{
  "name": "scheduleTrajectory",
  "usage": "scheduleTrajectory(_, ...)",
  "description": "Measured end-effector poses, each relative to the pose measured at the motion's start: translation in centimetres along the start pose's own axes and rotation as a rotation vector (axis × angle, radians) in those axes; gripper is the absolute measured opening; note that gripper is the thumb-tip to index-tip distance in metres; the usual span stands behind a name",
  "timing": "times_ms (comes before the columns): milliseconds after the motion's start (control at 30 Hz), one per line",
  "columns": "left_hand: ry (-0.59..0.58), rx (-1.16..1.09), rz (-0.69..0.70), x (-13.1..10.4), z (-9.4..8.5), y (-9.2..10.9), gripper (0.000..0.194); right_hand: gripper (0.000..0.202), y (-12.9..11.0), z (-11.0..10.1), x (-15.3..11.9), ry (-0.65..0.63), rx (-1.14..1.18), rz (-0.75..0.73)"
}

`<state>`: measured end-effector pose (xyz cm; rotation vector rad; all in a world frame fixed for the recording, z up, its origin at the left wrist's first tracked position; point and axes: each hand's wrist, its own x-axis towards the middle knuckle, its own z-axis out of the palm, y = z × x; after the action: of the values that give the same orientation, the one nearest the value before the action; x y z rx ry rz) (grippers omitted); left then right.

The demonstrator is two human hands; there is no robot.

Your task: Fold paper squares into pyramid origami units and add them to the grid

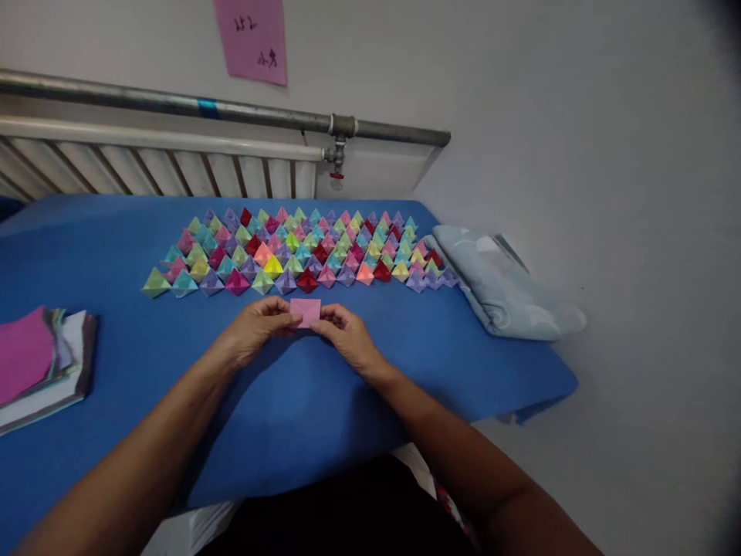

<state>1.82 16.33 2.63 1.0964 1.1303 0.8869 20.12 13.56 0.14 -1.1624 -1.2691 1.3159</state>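
Between my two hands is a small pink square of paper (306, 310) with faint crease lines. My left hand (258, 328) pinches its left edge, thumb in front and fingers behind. At the lower right corner, my right hand (348, 337) grips the paper in the same way. Just beyond the hands, several rows of folded paper boats (266, 282) in many colours stand on the blue-covered table (278, 417). The fingertips behind the paper are partly hidden.
A stack of coloured paper sheets (26, 351) lies at the left. At the right, a folded light-blue cloth (509, 293) rests against the wall, touching the boats' end. A radiator (174, 174) and metal pipe (144, 96) run behind the table. A pink note (255, 46) hangs above.
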Motion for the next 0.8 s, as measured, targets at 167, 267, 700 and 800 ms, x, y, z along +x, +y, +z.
scheduleTrajectory(167,-0.001,-0.064,0.04,-0.2,0.9,-1.2,0.034,0.028,0.7,0.4,-0.1,0.004,-0.036,-0.016)
scheduleTrajectory(267,-0.025,0.032,0.1,-0.2,0.6,-1.3,0.027,0.023,0.9,0.1,-0.2,0.004,-0.176,-0.058)
scheduleTrajectory(700,0.008,1.244,0.889,-1.3,-0.4,-2.5,0.016,0.023,0.0,-1.5,-1.1,-0.152,-1.293,-0.741)
scheduleTrajectory(800,-0.045,1.362,0.907,-2.6,-0.6,-3.7,0.018,0.027,0.3,-1.5,-1.4,-0.245,-1.339,-0.791)
